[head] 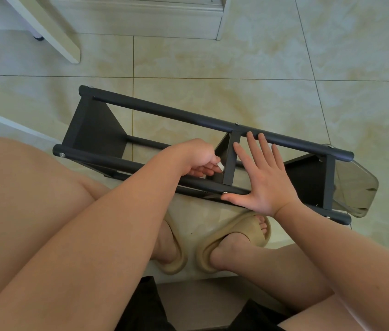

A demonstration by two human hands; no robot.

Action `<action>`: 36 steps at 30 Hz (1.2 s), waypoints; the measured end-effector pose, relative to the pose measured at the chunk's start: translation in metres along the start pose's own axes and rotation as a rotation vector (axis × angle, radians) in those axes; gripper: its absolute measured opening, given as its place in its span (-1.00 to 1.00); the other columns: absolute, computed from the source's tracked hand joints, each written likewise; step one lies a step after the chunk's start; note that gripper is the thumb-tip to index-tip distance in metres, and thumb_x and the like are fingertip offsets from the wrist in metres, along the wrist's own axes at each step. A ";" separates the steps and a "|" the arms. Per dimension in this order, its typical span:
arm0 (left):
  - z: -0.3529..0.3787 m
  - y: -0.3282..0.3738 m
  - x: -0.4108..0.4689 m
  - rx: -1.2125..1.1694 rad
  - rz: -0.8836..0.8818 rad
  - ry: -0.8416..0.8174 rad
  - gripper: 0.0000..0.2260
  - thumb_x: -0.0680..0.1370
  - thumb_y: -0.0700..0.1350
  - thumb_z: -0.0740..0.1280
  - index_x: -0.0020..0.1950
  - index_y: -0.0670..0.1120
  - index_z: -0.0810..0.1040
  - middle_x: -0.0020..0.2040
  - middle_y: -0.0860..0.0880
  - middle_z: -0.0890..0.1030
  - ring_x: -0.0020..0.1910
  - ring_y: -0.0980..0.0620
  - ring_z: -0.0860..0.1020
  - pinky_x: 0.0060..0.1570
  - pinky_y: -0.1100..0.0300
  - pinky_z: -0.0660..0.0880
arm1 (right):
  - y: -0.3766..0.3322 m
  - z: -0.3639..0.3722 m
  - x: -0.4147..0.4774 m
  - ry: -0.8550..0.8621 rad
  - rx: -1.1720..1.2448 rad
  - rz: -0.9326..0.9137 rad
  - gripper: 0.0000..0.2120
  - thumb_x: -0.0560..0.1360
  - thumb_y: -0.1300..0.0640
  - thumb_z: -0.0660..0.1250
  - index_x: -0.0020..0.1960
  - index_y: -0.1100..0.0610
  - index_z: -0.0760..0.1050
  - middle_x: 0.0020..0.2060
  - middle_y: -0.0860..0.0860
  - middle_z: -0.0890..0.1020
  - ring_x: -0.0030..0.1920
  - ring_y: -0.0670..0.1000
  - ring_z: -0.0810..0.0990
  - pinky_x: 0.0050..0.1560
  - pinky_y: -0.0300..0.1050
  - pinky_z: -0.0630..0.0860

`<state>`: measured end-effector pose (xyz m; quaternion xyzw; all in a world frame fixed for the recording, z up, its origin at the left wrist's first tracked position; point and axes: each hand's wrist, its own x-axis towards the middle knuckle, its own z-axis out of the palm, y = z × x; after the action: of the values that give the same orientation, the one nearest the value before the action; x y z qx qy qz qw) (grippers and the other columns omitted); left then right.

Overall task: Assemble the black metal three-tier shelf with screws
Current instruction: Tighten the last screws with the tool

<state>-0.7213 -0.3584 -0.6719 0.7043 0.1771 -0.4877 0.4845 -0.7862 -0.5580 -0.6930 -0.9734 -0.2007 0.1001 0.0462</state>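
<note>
The matte black shelf (164, 113) lies sideways on the glossy tile floor (212, 56). My left hand (195, 158) pinches a small pale tool (220, 166); my right hand (262, 180) rests flat, fingers spread, across its round tubes.

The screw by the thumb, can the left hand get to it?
Probably yes. The screw sits bare on the near rail, just below the left hand, which pinches a white tool. The thumb of the right hand lies beside it and may need to shift.
</note>
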 end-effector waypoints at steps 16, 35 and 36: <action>-0.013 -0.003 -0.002 0.226 0.055 -0.110 -0.83 0.65 -0.24 0.23 -0.07 -0.06 0.56 -0.13 0.04 0.70 -0.05 0.09 0.60 0.11 0.16 0.50 | 0.001 0.000 0.000 -0.004 0.000 0.003 0.10 0.37 -0.66 0.02 0.68 0.00 -0.06 0.66 0.10 -0.12 0.64 0.19 -0.23 0.61 0.27 -0.13; -0.011 0.005 -0.018 0.682 0.154 -0.133 -0.76 0.62 -0.20 0.28 0.26 -0.12 0.60 0.05 -0.02 0.57 0.11 -0.04 0.49 0.28 0.04 0.40 | 0.001 0.001 0.001 0.001 0.008 0.002 0.09 0.38 -0.66 0.01 0.68 0.00 -0.07 0.66 0.10 -0.11 0.64 0.18 -0.22 0.60 0.26 -0.15; -0.012 0.005 -0.017 0.677 0.161 -0.126 -0.78 0.62 -0.20 0.28 0.24 -0.12 0.62 0.00 -0.02 0.58 0.08 -0.05 0.50 0.24 0.05 0.41 | 0.001 0.001 0.001 0.000 0.008 0.003 0.09 0.37 -0.66 0.01 0.68 -0.01 -0.07 0.66 0.10 -0.11 0.64 0.18 -0.22 0.60 0.25 -0.15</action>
<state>-0.7196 -0.3467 -0.6539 0.8052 -0.0809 -0.5214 0.2705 -0.7850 -0.5585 -0.6944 -0.9735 -0.1990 0.1008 0.0499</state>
